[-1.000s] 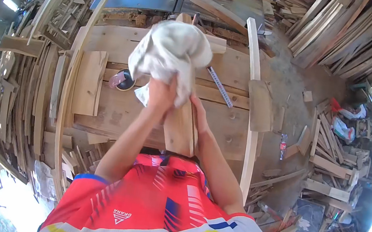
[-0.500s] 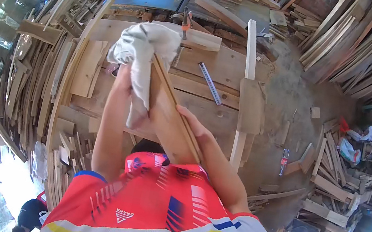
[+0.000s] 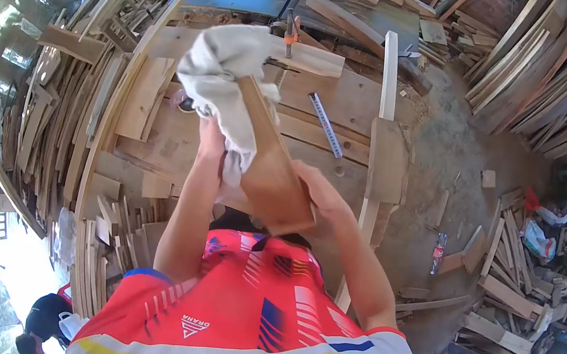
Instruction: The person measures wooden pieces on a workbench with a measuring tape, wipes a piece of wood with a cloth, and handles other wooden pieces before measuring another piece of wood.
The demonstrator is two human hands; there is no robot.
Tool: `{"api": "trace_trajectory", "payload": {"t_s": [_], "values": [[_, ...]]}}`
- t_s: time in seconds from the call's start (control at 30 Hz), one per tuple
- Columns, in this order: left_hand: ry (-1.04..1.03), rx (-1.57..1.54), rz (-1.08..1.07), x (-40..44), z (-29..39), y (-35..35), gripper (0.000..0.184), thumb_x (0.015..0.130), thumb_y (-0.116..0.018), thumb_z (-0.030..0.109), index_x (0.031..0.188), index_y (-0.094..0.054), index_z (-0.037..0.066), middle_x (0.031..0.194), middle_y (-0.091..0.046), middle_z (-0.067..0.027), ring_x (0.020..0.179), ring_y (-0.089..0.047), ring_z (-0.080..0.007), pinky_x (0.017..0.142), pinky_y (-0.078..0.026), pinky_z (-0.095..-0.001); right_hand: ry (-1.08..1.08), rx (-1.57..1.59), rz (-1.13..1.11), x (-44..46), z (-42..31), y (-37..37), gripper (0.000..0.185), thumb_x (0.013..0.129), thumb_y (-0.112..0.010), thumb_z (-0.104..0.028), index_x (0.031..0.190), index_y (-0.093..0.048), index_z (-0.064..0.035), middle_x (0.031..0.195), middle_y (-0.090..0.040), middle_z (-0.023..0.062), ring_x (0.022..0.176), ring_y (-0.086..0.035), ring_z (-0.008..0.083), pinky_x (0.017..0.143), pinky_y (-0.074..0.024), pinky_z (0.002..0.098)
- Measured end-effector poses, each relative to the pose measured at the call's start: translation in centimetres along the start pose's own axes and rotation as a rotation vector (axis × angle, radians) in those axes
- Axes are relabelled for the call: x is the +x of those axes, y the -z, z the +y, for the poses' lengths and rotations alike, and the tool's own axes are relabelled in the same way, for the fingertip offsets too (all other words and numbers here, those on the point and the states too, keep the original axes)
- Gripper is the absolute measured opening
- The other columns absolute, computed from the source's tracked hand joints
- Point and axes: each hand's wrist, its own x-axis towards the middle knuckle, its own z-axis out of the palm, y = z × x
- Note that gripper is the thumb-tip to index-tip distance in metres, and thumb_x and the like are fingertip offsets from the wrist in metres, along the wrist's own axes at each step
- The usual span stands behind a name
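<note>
In front of my chest, a smooth brown wooden board (image 3: 271, 171) is tilted, its broad face toward me. My right hand (image 3: 320, 192) is closed around its right edge near the lower end. A crumpled off-white cloth (image 3: 223, 66) drapes over the board's upper end and hangs along its left side. My left hand (image 3: 210, 141) is closed on the cloth at that left side; its fingers are mostly hidden by the folds.
Beneath is a plank workbench (image 3: 168, 150) with a measuring strip (image 3: 325, 124) and an orange-handled clamp (image 3: 291, 34). A pale wooden bar (image 3: 388, 82) runs along its right. Lumber stacks (image 3: 535, 62) and a plastic bottle (image 3: 438, 253) are further right. Another person's dark-capped head (image 3: 46, 317) shows lower left.
The board has turned so more of its broad face shows, and its lower end has come up off my shirt. Both hands and the cloth have shifted slightly in view.
</note>
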Motion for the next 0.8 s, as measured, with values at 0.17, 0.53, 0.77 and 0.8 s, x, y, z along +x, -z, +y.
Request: {"api": "trace_trajectory", "payload": {"t_s": [0.17,0.53,0.77,0.8], "values": [[0.236,-0.379,0.272,2.8,-0.9,1.6,0.046,0.107,-0.055,0.028,0.144,-0.057,0.000,0.134,-0.066,-0.0138,0.116,-0.067,-0.0205,0.098,-0.057,-0.0376,0.293,-0.463,0.503,-1.3,-3.6,-3.2,0.048,0.099,-0.071,-0.045,0.101,-0.069,0.0038,0.077,-0.065,0.0176,0.072,-0.060,0.0170,0.068,-0.0489,0.0389],[0.696,-0.678,0.068,-2.4,1.7,-2.3,0.046,0.112,-0.046,0.036,0.148,-0.053,0.008,0.131,-0.067,-0.0117,0.117,-0.068,-0.0252,0.101,-0.058,-0.0418,0.129,-0.429,0.459,-4.3,-4.0,-1.3,0.055,0.102,-0.067,-0.052,0.096,-0.072,0.0029,0.077,-0.071,0.0063,0.073,-0.060,0.0120,0.068,-0.0488,0.0347],[0.740,-0.787,-0.395,1.1,-0.4,-3.0,0.045,0.113,-0.046,0.037,0.147,-0.053,0.008,0.130,-0.066,-0.0121,0.116,-0.067,-0.0254,0.100,-0.058,-0.0421,-0.107,0.029,0.227,-2.9,-0.2,-0.7,0.073,0.105,-0.052,-0.067,0.124,-0.074,-0.0005,0.108,-0.076,0.0054,0.096,-0.065,0.0097,0.088,-0.0509,0.0304],[0.728,-0.872,-0.435,0.3,-1.5,-3.5,0.045,0.113,-0.046,0.037,0.147,-0.053,0.009,0.130,-0.066,-0.0122,0.116,-0.067,-0.0255,0.100,-0.058,-0.0422,-0.114,0.063,0.249,-2.5,-0.6,-1.3,0.073,0.105,-0.051,-0.067,0.126,-0.073,-0.0010,0.112,-0.075,0.0070,0.099,-0.065,0.0104,0.090,-0.0506,0.0305]]}}
